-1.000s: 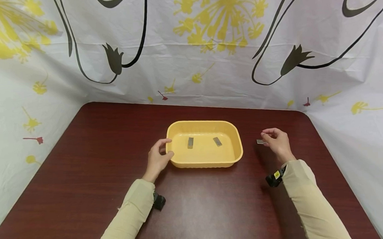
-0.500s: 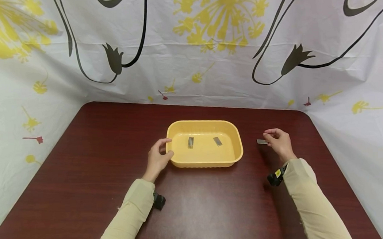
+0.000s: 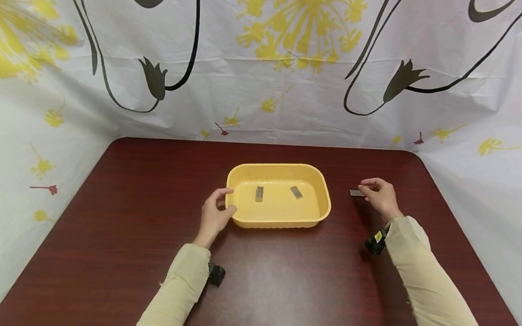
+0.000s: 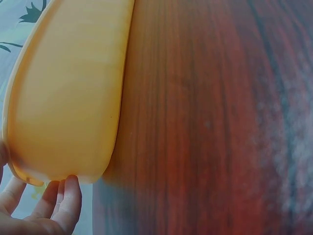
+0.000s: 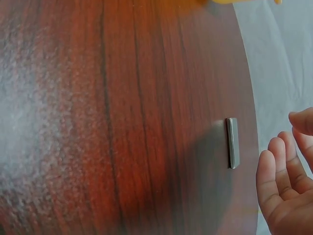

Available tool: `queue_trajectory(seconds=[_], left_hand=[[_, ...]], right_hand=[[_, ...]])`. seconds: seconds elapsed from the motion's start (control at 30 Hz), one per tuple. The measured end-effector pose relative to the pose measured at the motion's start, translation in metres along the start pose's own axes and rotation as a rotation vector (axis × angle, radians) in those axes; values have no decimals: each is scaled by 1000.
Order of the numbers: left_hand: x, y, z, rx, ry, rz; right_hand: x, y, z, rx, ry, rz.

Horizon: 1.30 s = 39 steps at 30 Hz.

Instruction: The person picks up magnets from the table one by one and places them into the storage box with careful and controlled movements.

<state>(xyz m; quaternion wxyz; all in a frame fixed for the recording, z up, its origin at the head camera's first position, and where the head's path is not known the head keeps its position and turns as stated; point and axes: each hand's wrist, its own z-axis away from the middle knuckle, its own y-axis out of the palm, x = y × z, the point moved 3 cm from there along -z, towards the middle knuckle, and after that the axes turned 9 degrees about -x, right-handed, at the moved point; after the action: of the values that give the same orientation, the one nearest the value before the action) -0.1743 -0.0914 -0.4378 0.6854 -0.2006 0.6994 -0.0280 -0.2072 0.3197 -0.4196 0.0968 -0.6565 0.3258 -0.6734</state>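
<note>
A yellow plastic tub (image 3: 275, 217) stands on the table. My left hand (image 3: 214, 218) holds its left end, thumb and fingers spread along the rim; the left wrist view shows fingertips (image 4: 72, 191) against its end wall. Inside the tub lie a striped cluster of small silver-grey metal bars (image 3: 259, 194) and a single flat metal rectangle (image 3: 296, 192). To the right of the tub, a small rectangular metal bar (image 5: 233, 143) lies on the table. My right hand (image 3: 381, 199) hovers by that bar, fingers loosely bent, nothing seen in them; its fingertips overlap the bar in the head view.
The dark red wooden table (image 3: 268, 287) has rounded far corners. A white cloth (image 3: 257, 98) with yellow flowers and dark stems hangs behind it and along both sides. Each wrist carries a small black camera (image 3: 216, 274).
My right hand has drawn slightly to the right, uncovering more of the metal bar on the table. My left hand and the tub have stayed in place.
</note>
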Motion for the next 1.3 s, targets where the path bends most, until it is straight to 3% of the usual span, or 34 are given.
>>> queue_trajectory(seconds=[0.6, 1.3], left_hand=[[0, 0, -1, 10, 4, 10], [2, -1, -1, -1, -17, 2]], right_hand=[[-6, 0, -5, -16, 65, 96], [-19, 8, -11, -55, 123, 91]])
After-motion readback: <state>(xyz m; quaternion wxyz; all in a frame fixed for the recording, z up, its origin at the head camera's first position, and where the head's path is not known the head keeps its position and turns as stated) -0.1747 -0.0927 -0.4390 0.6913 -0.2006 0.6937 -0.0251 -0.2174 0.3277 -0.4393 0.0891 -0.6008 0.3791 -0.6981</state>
